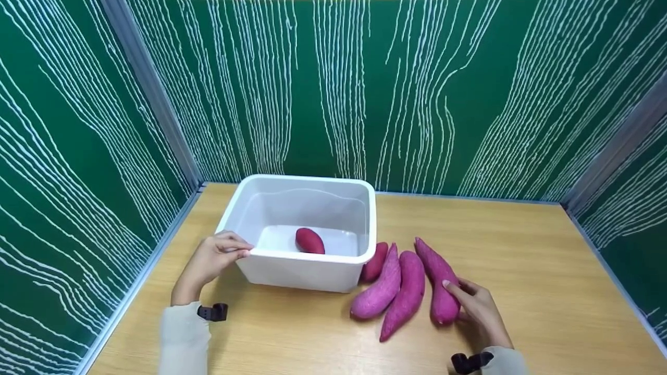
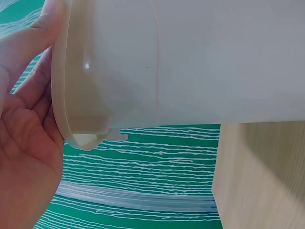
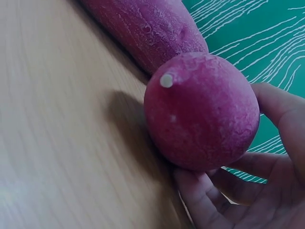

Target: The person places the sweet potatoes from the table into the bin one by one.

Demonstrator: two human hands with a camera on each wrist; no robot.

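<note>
At the front left corner of a white plastic bin [image 1: 302, 273], my left hand [image 1: 211, 260] pinches the rim. Inside the bin a small red sweet potato [image 1: 310, 240] lies on the floor. My right hand [image 1: 479, 307] grips the lower end of a long purple sweet potato [image 1: 435, 265], thumb on top and fingers around its right side. In the right wrist view its rounded end [image 3: 202, 114] faces the camera. To its left lie a curved purple sweet potato [image 1: 409, 291], a lighter one [image 1: 380, 294], and a red one [image 1: 375, 263] partly hidden beside the bin.
Everything stands on a light wooden table [image 1: 547, 271]. Green panels [image 1: 385, 104] with wavy white lines enclose its back and sides, joined by grey metal posts [image 1: 151, 88]. A small black camera [image 1: 213, 312] sits on each wrist.
</note>
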